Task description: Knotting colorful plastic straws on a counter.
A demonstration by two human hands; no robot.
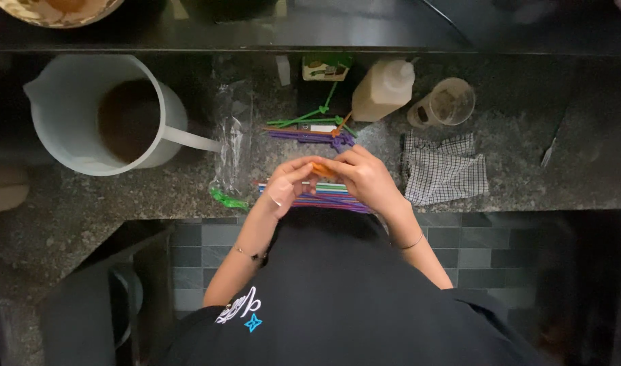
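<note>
We pinch an orange straw (322, 169) between our left hand (288, 184) and right hand (366, 177). Finished folded straws (310, 125) lie at twelve o'clock; an unfolded pile (327, 196) waits beneath on the counter (527, 183).

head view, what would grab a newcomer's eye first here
Both hands, left hand and right hand, meet at the middle of the counter, pinching an orange straw above a pile of coloured straws. At far left stands a big white jug of brown liquid; a checked cloth lies at right.
</note>
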